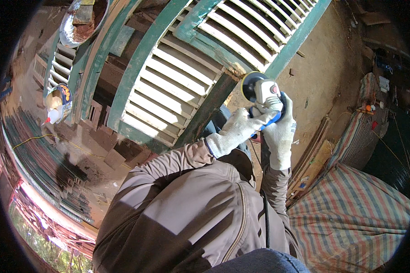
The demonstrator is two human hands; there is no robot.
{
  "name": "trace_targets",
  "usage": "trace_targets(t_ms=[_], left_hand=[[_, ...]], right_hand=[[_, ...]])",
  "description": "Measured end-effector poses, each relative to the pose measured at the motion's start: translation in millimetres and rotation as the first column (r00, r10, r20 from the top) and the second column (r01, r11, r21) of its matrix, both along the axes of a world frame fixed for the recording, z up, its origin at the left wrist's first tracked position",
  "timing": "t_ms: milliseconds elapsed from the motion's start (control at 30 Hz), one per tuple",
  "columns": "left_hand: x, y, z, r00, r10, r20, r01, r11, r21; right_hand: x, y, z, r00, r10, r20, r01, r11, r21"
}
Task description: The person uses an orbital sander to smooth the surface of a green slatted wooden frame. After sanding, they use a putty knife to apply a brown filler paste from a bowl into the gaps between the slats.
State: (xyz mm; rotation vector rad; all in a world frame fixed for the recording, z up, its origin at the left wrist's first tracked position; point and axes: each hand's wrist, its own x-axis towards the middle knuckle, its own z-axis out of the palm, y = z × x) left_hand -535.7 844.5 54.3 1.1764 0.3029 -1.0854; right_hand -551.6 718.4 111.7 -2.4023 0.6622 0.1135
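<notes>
Both my hands wear white knit gloves and hold an angle grinder [268, 92] with a grey-white head and a blue body. My left hand [236, 129] is closed on the blue body from the left side. My right hand [280, 136] wraps round the body from the right. At the tool's front, the round dark disc with a yellowish rim [249, 86] is at the corner of a green-framed louvred shutter [193, 34]; whether it touches the wood I cannot tell. The shutter's slats are white, and worn, bare wood shows at that corner. A second louvred panel [166, 91] lies beside it.
On the left stand a tub with a red-tipped bottle [55, 113] and a paint-stained basin [70, 34]. Stacked green boards [41, 154] lie at the far left, a yellow cord near them. A striped tarpaulin [351, 218] covers something at right. A black cable [266, 218] runs down past me.
</notes>
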Motion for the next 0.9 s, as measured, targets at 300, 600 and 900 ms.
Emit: trace_targets(t_ms=[300,600,900], left_hand=[[-18.7,-17.4,-48.4,0.990,0.119,-0.079,-0.129,0.983,-0.132],[10.3,11.8,-13.6,0.993,0.022,-0.114,-0.037,0.991,-0.131],[37.1,36.0,-25.1,0.988,0.151,0.043,-0.147,0.984,-0.096]], right_hand=[[6.1,4.9,-1.3,0.999,0.008,-0.039,-0.009,0.999,-0.031],[16.4,22.4,-5.5,0.996,0.071,0.050,-0.072,0.997,0.021],[57.6,55.8,-8.8,0.983,0.159,-0.094,-0.166,0.983,-0.077]])
